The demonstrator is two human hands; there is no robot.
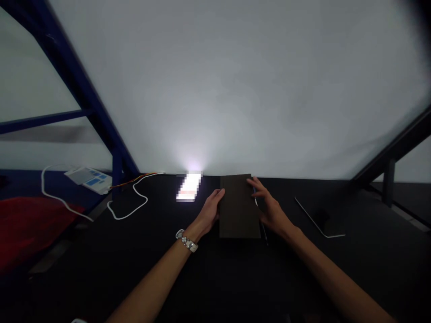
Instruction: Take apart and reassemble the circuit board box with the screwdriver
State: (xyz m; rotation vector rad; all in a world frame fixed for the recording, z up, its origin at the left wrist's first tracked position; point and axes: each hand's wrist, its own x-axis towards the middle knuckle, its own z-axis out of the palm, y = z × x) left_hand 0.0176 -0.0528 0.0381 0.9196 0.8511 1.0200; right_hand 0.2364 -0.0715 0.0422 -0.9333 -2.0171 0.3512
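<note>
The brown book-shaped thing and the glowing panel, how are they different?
The brown book-shaped thing is dark and plain, but the glowing panel shines bright white. The book-shaped thing looks bigger; the panel looks smaller. The book-shaped thing is being touched, while nobody touches the panel. Both look roughly four-sided.

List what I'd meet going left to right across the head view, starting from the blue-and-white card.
Blue-and-white card, glowing rectangle, left hand, brown flat object, right hand, silver-edged dark object.
</note>
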